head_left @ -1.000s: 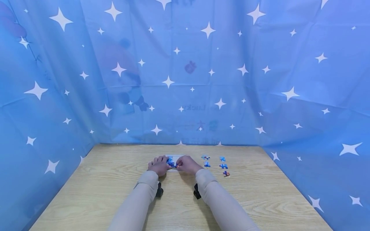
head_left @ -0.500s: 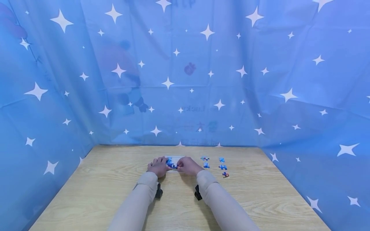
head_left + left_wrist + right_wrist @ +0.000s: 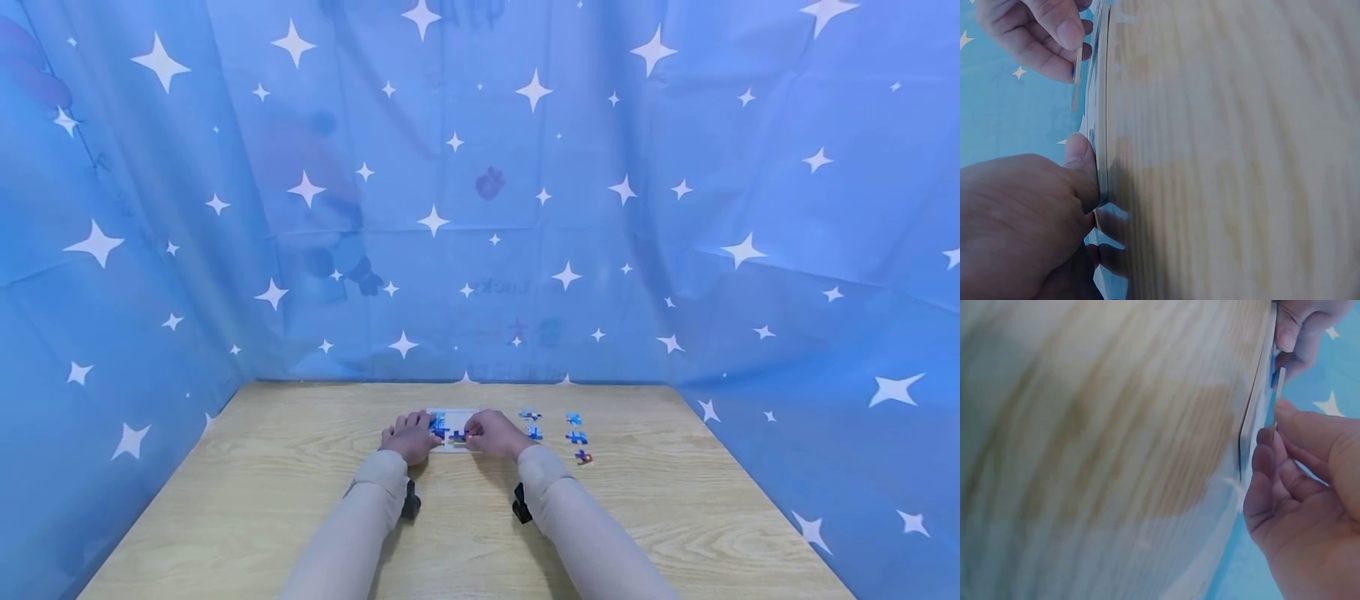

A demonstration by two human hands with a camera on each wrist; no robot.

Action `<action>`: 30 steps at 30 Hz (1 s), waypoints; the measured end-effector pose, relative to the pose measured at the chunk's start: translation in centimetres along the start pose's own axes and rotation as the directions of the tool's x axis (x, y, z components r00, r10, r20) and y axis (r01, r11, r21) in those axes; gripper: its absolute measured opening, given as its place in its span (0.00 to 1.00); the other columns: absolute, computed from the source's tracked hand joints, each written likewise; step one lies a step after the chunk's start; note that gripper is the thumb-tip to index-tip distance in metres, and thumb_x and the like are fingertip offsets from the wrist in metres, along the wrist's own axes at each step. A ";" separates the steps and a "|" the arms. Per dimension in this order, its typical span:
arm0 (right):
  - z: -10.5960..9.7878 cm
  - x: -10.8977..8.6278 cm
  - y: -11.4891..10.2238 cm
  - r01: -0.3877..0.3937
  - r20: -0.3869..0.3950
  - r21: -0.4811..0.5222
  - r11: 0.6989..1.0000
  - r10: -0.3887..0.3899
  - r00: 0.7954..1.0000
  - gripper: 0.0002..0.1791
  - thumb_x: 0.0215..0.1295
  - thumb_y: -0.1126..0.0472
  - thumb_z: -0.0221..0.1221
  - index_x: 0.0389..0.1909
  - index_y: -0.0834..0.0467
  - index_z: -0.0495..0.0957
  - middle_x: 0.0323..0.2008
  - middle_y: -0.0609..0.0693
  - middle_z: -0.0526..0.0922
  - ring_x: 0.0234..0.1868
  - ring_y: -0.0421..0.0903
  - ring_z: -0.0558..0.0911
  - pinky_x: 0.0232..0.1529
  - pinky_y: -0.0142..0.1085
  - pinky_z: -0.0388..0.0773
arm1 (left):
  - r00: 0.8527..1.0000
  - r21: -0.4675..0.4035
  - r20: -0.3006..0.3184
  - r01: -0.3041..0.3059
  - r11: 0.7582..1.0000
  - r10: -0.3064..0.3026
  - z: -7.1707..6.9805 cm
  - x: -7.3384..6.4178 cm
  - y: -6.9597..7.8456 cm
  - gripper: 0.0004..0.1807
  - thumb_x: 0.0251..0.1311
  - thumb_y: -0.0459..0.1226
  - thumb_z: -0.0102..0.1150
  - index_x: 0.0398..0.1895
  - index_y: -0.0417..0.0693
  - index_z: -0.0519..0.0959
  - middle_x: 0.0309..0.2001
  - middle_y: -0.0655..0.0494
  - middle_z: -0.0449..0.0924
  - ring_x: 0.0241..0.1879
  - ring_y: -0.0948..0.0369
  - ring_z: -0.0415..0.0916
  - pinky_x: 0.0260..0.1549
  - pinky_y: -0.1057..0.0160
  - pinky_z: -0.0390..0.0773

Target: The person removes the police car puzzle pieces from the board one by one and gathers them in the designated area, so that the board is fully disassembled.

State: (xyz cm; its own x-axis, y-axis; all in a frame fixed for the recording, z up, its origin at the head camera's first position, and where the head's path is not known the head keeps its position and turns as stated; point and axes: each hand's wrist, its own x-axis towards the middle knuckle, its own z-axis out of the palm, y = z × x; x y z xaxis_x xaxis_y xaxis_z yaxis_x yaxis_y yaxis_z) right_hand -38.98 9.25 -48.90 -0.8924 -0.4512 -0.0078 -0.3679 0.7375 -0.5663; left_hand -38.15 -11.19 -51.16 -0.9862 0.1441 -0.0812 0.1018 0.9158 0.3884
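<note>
A shallow white puzzle tray [image 3: 447, 447] lies on the table in the head view, with blue jigsaw pieces [image 3: 438, 422] in its left part. My left hand [image 3: 409, 437] rests along the tray's left side, its thumb at the near edge. In the left wrist view the thumb [image 3: 1079, 156] touches the tray rim. My right hand [image 3: 497, 434] pinches a jigsaw piece [image 3: 458, 436], dark blue and multicoloured, over the tray's near part. Edge-on in the right wrist view, that puzzle piece [image 3: 1281, 381] sits tilted between thumb and fingers, above the tray. My hands hide the tray's sides.
Right of the tray, several loose jigsaw pieces lie in two columns, among them a blue piece [image 3: 573, 418] and a red and purple piece [image 3: 583, 457]. The wooden table [image 3: 300, 492] ends at a blue star-patterned curtain [image 3: 480, 250].
My right hand has shifted slightly right with the puzzle piece, away from the left-hand pieces, so a gap now shows between them. My left hand stays at the tray.
</note>
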 end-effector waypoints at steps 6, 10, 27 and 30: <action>-0.3 -0.4 0.0 0.021 0.005 -0.021 1.000 -0.021 1.000 0.11 0.71 0.66 0.62 0.52 0.63 0.83 0.40 0.47 0.83 0.44 0.44 0.82 0.50 0.43 0.79 | 1.000 0.015 -0.001 -0.009 1.000 0.009 0.3 -0.1 0.0 0.33 0.76 0.52 0.50 0.78 0.48 0.61 0.76 0.43 0.58 0.70 0.42 0.57 0.66 0.34 0.57; -0.5 -0.6 0.0 0.027 0.007 -0.022 0.999 -0.027 1.000 0.12 0.72 0.66 0.61 0.52 0.64 0.83 0.40 0.47 0.83 0.44 0.45 0.82 0.50 0.43 0.79 | 1.000 0.021 -0.004 -0.008 1.000 0.008 0.2 -0.1 0.1 0.33 0.76 0.52 0.50 0.78 0.49 0.61 0.76 0.44 0.58 0.70 0.43 0.57 0.66 0.34 0.57; -2.1 -1.7 0.7 0.027 -0.003 -0.022 0.999 -0.027 1.000 0.11 0.73 0.67 0.59 0.52 0.63 0.83 0.42 0.49 0.84 0.46 0.47 0.82 0.51 0.45 0.79 | 1.000 0.022 -0.009 -0.012 1.000 0.012 0.9 0.7 -0.4 0.32 0.77 0.51 0.49 0.78 0.49 0.60 0.77 0.45 0.56 0.71 0.43 0.55 0.67 0.34 0.55; -2.6 -2.0 0.8 0.023 -0.009 -0.017 1.000 -0.023 1.000 0.12 0.73 0.66 0.59 0.53 0.63 0.83 0.43 0.50 0.84 0.47 0.47 0.82 0.50 0.46 0.79 | 1.000 0.011 -0.007 -0.012 1.000 0.012 0.5 0.3 -0.3 0.32 0.77 0.50 0.49 0.78 0.48 0.59 0.77 0.44 0.56 0.71 0.42 0.55 0.67 0.34 0.54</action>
State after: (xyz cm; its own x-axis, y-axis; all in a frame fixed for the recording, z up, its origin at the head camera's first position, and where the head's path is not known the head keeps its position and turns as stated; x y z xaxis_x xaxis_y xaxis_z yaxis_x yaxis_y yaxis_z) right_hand -38.18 12.08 -47.19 -0.8859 -0.4637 0.0122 -0.3927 0.7355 -0.5521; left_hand -38.40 -11.19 -51.75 -0.9858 0.1524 -0.0702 0.1150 0.9181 0.3792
